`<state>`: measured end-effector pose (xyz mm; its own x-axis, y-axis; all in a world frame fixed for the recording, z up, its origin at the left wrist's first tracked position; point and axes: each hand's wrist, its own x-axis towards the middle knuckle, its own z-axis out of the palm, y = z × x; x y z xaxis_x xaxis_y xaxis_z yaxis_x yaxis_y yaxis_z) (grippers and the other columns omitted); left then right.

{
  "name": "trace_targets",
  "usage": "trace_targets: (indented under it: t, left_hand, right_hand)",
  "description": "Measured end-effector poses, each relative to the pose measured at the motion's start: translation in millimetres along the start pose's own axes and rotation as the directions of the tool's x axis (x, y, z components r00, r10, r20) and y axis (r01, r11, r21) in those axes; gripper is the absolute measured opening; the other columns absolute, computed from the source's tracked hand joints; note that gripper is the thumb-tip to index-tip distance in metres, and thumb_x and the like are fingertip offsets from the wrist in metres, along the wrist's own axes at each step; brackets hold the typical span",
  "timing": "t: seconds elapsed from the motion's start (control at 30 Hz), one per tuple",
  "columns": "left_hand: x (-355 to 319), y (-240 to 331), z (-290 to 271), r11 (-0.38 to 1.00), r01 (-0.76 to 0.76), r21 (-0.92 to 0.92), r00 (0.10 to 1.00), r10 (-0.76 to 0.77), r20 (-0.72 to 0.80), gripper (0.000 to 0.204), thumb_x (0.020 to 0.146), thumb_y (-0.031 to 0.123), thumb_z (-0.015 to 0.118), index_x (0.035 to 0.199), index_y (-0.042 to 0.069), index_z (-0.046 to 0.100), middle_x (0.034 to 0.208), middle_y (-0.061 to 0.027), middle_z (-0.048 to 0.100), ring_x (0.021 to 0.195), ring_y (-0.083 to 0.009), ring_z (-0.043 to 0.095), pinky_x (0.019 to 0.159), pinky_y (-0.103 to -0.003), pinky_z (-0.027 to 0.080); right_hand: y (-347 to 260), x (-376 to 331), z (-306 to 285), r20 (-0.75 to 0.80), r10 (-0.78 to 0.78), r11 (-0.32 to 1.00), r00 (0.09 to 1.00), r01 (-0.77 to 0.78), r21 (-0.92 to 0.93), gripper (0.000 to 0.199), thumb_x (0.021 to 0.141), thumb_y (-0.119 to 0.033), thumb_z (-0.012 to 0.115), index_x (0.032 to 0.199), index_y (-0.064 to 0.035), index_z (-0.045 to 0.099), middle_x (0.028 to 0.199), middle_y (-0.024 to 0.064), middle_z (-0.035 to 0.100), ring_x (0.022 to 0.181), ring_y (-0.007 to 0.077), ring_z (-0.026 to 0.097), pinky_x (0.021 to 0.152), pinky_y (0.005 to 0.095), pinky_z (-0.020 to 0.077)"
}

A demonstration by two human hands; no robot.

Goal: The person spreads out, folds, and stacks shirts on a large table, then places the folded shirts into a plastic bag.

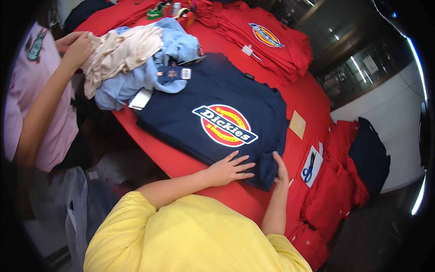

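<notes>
A navy T-shirt with a round red, yellow and white chest print lies spread on the red-covered table in front of me. My left hand rests flat on its near part, palm down with fingers apart. At the shirt's near right corner, my right hand grips the bunched edge by the sleeve; some of its fingers are hidden. Light blue denim and a crumpled cream garment overlap the shirt's far left side. A dark hang tag and a white tag lie beside them.
Across the table lies a pile of red T-shirts. Blue-handled scissors rest on white card at right, near a beige card and more red garments. At left, another person's hand touches the cream garment. A clear plastic bag hangs below.
</notes>
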<state>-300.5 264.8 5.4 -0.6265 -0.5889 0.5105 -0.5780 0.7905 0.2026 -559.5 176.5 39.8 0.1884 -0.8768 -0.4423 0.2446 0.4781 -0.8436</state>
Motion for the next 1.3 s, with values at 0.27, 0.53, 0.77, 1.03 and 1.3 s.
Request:
trace_targets:
  t: [0.27, 0.53, 0.77, 1.03, 1.3]
  left_hand:
    - [40.5, 4.8, -36.4, 0.877, 0.335, -0.345, 0.925, -0.376, -0.058, 0.038, 0.085, 0.020, 0.063, 0.120, 0.005, 0.059, 0.123, -0.0144, 0.056, 0.106, -0.0320, 0.058, 0.093, -0.043, 0.046]
    - [95.5, -92.5, -59.4, 0.809, 0.586, -0.038, 0.750, -0.559, -0.353, 0.067, 0.081, 0.002, 0.054, 0.145, 0.012, 0.037, 0.132, -0.0179, 0.049, 0.105, -0.0385, 0.055, 0.091, -0.046, 0.046]
    - [86.8, -82.9, -24.8, 0.776, 0.623, 0.102, 0.778, -0.600, -0.188, 0.066, 0.080, -0.002, 0.053, 0.140, 0.024, 0.047, 0.118, -0.0099, 0.055, 0.103, -0.0282, 0.051, 0.088, -0.041, 0.043]
    - [69.3, -85.6, -6.8, 0.879, 0.475, 0.031, 0.797, -0.416, -0.437, 0.053, 0.077, -0.004, 0.055, 0.124, 0.020, 0.063, 0.114, -0.0052, 0.063, 0.106, -0.0251, 0.057, 0.091, -0.038, 0.043]
    - [71.6, -78.4, -5.5, 0.842, 0.480, 0.245, 0.839, -0.360, -0.408, 0.051, 0.078, 0.003, 0.056, 0.125, 0.024, 0.063, 0.115, -0.0051, 0.061, 0.107, -0.0229, 0.057, 0.088, -0.038, 0.043]
  right_hand:
    - [-22.9, 21.9, 21.2, 0.077, 0.047, 0.968, 0.996, -0.027, -0.250, 0.056, 0.089, -0.036, 0.065, 0.130, -0.0012, 0.050, 0.117, 0.0130, 0.061, 0.100, 0.0270, 0.064, 0.085, 0.0381, 0.0546]
    - [52.8, -94.2, 14.1, 0.081, 0.096, 0.975, 0.992, -0.078, -0.209, 0.073, 0.080, -0.010, 0.071, 0.141, -0.0013, 0.034, 0.133, 0.0145, 0.050, 0.120, 0.0281, 0.052, 0.100, 0.0417, 0.0461]
    - [70.3, -119.3, 7.3, 0.067, 0.144, 0.987, 0.987, -0.139, -0.075, 0.075, 0.080, -0.009, 0.074, 0.141, 0.0032, 0.033, 0.137, 0.0133, 0.048, 0.124, 0.0257, 0.048, 0.105, 0.0354, 0.0396]
    - [74.1, -115.3, 0.6, 0.079, 0.163, 0.985, 0.983, -0.158, -0.069, 0.070, 0.082, -0.010, 0.071, 0.140, 0.0038, 0.035, 0.134, 0.0153, 0.050, 0.121, 0.0266, 0.053, 0.102, 0.0373, 0.0445]
    - [69.3, -116.3, 10.5, 0.074, 0.163, 0.986, 0.984, -0.166, 0.024, 0.071, 0.082, -0.012, 0.073, 0.142, 0.0003, 0.035, 0.140, 0.0101, 0.045, 0.127, 0.0242, 0.045, 0.106, 0.0359, 0.0377]
